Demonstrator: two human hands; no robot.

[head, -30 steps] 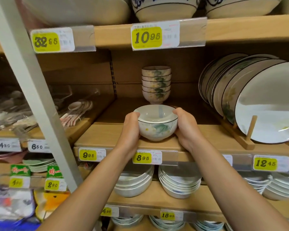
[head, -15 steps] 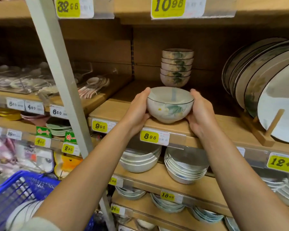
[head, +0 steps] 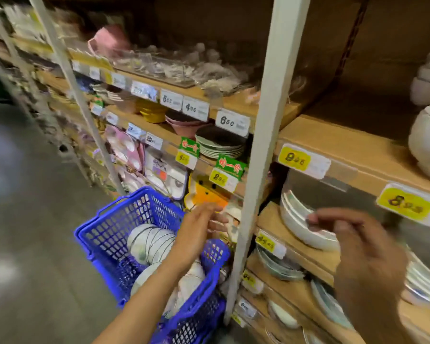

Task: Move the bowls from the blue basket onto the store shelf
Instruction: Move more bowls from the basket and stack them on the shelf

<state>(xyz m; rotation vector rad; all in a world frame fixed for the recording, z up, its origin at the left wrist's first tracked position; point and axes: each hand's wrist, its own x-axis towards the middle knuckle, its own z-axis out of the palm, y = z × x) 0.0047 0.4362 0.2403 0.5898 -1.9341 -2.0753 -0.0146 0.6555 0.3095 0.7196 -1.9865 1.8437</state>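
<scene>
**one bowl shelved, most left in the basket**

a shop aisle, grey floor on the left, wooden shelves of crockery with yellow price tags running off to the far left. the whole view is blurred by motion.

the shelf [head: 345, 145] on the right carries a white bowl [head: 427, 145] near its front edge, cut off by the frame. a stack [head: 428, 78] of like bowls stands just behind it, farther in. that bowl looks placed, so at least one move seems done.

the basket [head: 104, 232] sits low and near, left of the white post [head: 263, 135]. several bowls [head: 147, 240] lie in it on their sides, packed in a row, with more under the forearm. most of the job is left.

the left hand [head: 199, 227] hangs over the basket's far rim, fingers stretched out and holding nothing. the right hand [head: 353, 234] is in front of the lower shelves, well apart from the basket, fingers loosely bent. it is smeared, but nothing shows in it.

my guess at the step in hand: reaching for the next bowl.
</scene>
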